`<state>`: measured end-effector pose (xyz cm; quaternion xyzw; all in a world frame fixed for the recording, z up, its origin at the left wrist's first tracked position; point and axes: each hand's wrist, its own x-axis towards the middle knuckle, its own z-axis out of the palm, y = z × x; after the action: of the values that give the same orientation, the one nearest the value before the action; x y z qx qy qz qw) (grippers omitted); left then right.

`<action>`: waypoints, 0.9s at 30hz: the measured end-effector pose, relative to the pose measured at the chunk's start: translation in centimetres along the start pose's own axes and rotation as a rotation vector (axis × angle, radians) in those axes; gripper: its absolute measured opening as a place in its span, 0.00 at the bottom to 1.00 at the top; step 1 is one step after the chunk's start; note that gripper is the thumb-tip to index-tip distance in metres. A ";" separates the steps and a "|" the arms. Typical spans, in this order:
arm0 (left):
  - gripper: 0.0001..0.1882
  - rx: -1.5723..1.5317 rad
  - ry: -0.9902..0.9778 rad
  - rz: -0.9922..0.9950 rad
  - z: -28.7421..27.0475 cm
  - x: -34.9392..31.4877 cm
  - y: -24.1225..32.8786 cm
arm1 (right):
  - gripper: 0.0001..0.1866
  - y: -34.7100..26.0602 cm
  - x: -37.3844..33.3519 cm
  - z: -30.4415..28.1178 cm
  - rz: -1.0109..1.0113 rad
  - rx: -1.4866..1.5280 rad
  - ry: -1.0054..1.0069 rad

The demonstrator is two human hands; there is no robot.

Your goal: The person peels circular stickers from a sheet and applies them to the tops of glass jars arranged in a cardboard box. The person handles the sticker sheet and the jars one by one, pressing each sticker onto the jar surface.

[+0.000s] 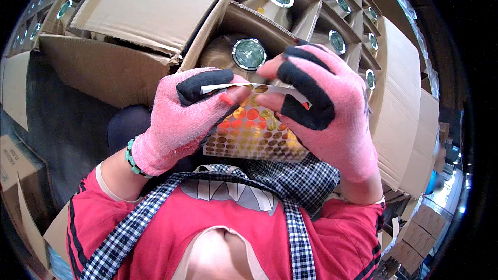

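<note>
My left hand point(194, 111), in a pink glove with black finger patches, pinches the top edge of a sheet of round gold stickers point(251, 137). The sheet hangs tilted in front of my chest, and its white upper edge curls back. My right hand point(327, 96), gloved the same way, is at the sheet's right end. Its bare thumb tip and forefinger are parted around the top edge, close to one gold sticker. Just beyond the hands, a flask point(228, 54) with a shiny round top stands in a compartment of an open carton point(207, 31).
Cardboard dividers separate several more flasks point(280, 0) in the carton. A wide flap point(399, 98) hangs at its right. Another open carton point(109, 67) stands at the left, with more flasks beyond it. A closed box point(21, 166) is at the lower left; stacked boxes point(420, 233) are at the lower right.
</note>
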<state>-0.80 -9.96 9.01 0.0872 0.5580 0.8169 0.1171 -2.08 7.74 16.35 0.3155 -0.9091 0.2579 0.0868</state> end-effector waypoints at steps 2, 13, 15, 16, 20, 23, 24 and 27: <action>0.10 -0.002 -0.030 -0.046 0.0 0.2 0.0 | 0.13 0.4 -0.2 0.1 -0.044 -0.010 -0.008; 0.09 0.145 0.005 -0.098 0.2 0.8 0.2 | 0.14 1.4 -1.3 1.0 -0.086 -0.114 -0.010; 0.10 0.087 0.016 -0.090 0.4 1.1 0.0 | 0.14 1.5 -1.5 1.3 -0.078 -0.136 -0.013; 0.10 0.073 0.040 -0.070 0.4 1.1 -0.3 | 0.13 1.5 -1.4 1.2 -0.072 -0.137 -0.021; 0.09 0.135 -0.009 -0.096 -0.2 1.2 -0.3 | 0.07 4.9 -0.7 -3.0 0.010 0.187 0.105; 0.09 0.213 -0.041 -0.143 0.2 1.3 -0.7 | 0.05 14.8 -0.9 -8.1 0.473 0.014 0.251; 0.08 0.213 -0.051 -0.137 0.4 1.5 -0.8 | 0.07 19.5 -1.7 -9.4 0.485 -0.195 0.209; 0.08 0.218 -0.085 -0.148 0.3 2.1 -1.2 | 0.14 30.1 -4.7 -10.5 0.746 -0.588 -0.143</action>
<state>-2.61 -8.69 8.00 0.0927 0.6431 0.7360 0.1902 -17.02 35.80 11.30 -0.0533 -0.9983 -0.0190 0.0114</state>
